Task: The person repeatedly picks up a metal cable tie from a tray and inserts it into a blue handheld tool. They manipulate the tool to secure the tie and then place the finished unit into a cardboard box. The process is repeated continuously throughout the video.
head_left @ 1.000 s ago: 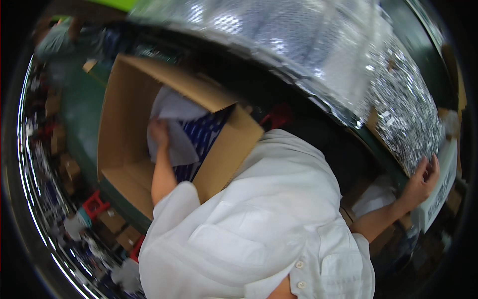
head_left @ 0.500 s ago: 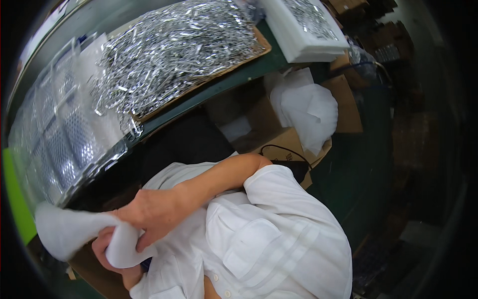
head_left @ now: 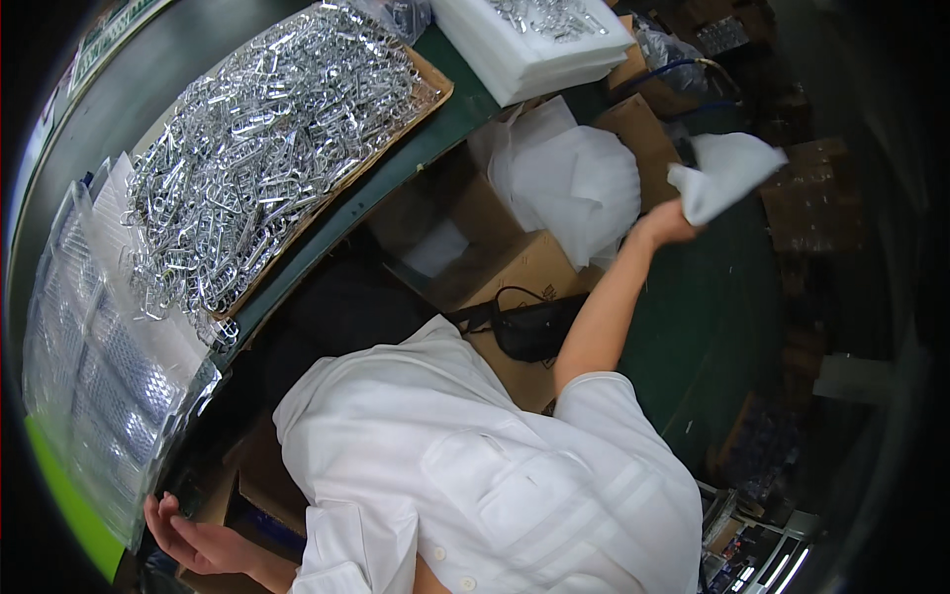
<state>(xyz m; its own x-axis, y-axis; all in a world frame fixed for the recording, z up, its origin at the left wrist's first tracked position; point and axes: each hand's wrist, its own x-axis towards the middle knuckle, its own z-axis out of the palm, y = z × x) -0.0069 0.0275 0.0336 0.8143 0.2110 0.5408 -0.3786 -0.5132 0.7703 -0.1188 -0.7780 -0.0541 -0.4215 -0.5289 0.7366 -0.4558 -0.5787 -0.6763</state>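
My right hand (head_left: 673, 226) is stretched out to the right and grips a white foam sheet (head_left: 727, 176) by its lower edge. The sheet is folded and blurred by motion. At the lower left is my left hand (head_left: 196, 543), holding nothing, with its fingers apart and curled a little. It is nearest to the stacked clear plastic trays (head_left: 104, 366) on the table's left end. Below my right hand's reach, a cardboard box (head_left: 524, 267) stands beside the table with crumpled white foam sheeting (head_left: 584, 188) in it.
A large heap of small silver metal clips (head_left: 277, 129) lies on a cardboard tray on the green table (head_left: 366, 213). Behind it stands a white foam box (head_left: 534, 59) with more metal pieces. A black bag (head_left: 534, 329) hangs by the carton. Another open box (head_left: 272, 475) is near my left hand.
My right hand has swung from the lower left to the far right, carrying the white foam sheet. My left hand has let go of the sheet. The view has shifted slightly.
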